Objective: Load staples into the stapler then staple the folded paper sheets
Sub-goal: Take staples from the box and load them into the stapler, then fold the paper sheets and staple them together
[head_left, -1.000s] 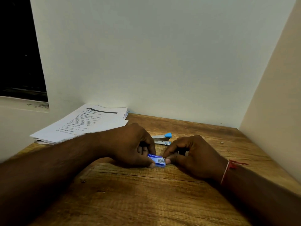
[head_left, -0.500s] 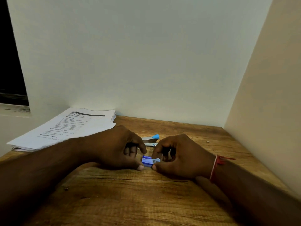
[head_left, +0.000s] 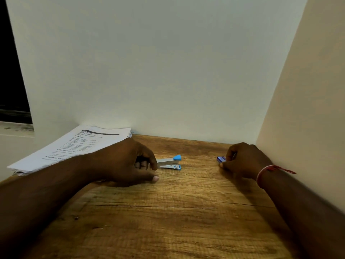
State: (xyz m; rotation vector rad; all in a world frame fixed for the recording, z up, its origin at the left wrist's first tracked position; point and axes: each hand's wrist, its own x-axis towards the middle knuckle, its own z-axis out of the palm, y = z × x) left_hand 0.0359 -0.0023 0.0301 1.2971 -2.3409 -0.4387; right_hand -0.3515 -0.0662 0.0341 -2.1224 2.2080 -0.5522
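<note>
A wood-grain surface point(head_left: 186, 212) fills a pale-walled corner, with a wall point(head_left: 308, 109) close along its right edge. A paper stack point(head_left: 74, 146) lies at the far left corner, printed side up. The stapler point(head_left: 170, 162), silver with blue tips, lies near the far edge at the middle, its rear end inside the left hand point(head_left: 130, 163), whose fingers curl around it while the thumb rests on the wood. Well apart, near the right edge, the right hand point(head_left: 244, 161) is loosely curled, fingertips on a small blue staple box point(head_left: 221, 159) sitting on the surface; something thin and metallic shows between its fingers, too small to identify. A red thread point(head_left: 268, 170) circles that wrist.
</note>
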